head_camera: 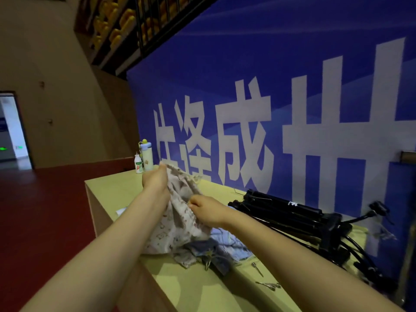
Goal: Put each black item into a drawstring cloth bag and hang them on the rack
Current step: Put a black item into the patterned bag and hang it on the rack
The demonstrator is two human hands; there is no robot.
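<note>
Bag (177, 221) held up over the bench (108, 190): left hand (155, 179) fingers curled round its top edge, right hand (203, 210) fingers pinching the mouth lower down. Black tripods (281, 212) lie beyond, rightward (long axes along the banner (292, 64)); right hand nearer.

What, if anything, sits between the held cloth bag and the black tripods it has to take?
Nothing visible. The left hand and right hand grip the patterned bag above the table. The black tripods lie just right of it with no object between. Blue cloths lie under the bag, off that path.
</note>
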